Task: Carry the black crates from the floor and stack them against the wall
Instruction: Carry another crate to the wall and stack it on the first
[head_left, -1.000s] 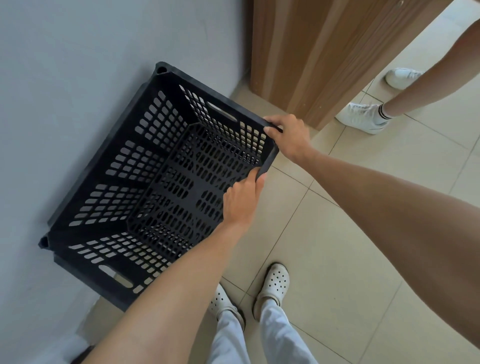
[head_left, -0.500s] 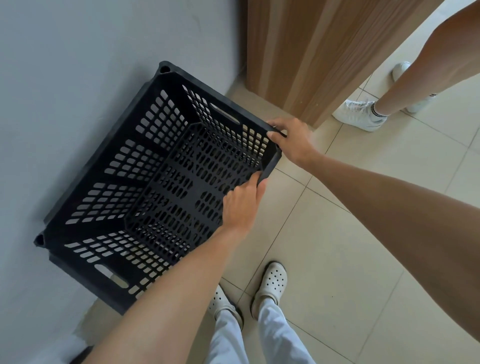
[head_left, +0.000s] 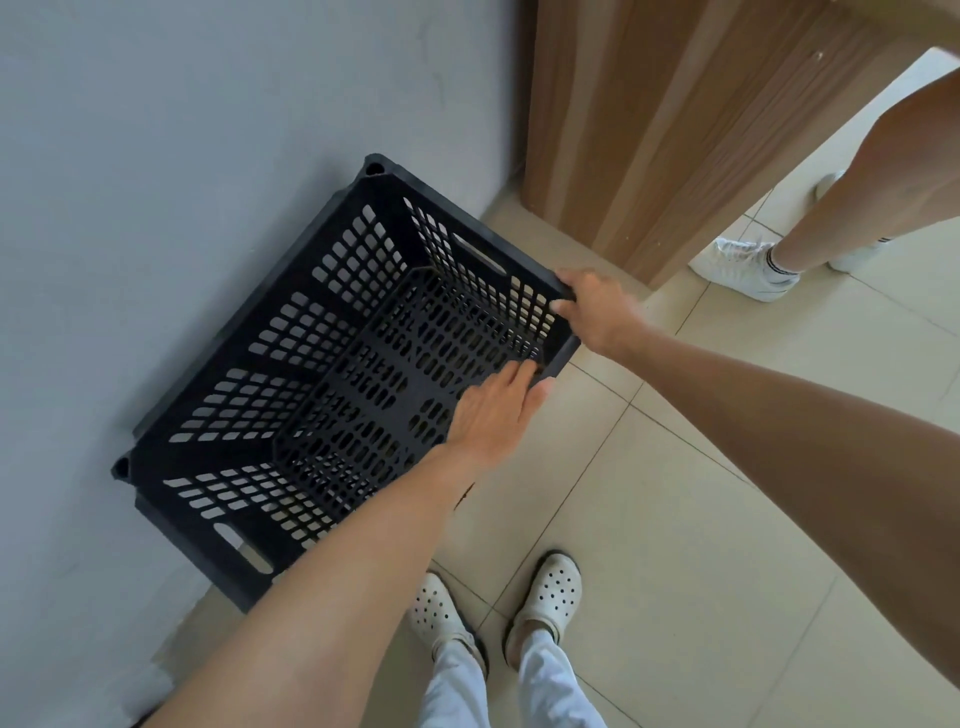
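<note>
A black perforated crate (head_left: 291, 395) stands against the grey wall (head_left: 156, 208), its open top facing me. A second black edge shows just under its wall side, so it seems to rest on another crate, mostly hidden. My right hand (head_left: 597, 312) grips the crate's near right corner rim. My left hand (head_left: 493, 410) lies over the near rim with fingers stretched out flat, not gripping.
A wooden cabinet or door panel (head_left: 675, 130) stands just right of the crate's far end. Another person's leg and white sneakers (head_left: 743, 267) are at the upper right. My own white clogs (head_left: 545, 597) stand on the beige tiled floor.
The crate has settled lower and closer to the wall. My left hand has loosened from a grip on the near rim to flat, extended fingers. My right hand still holds the corner.
</note>
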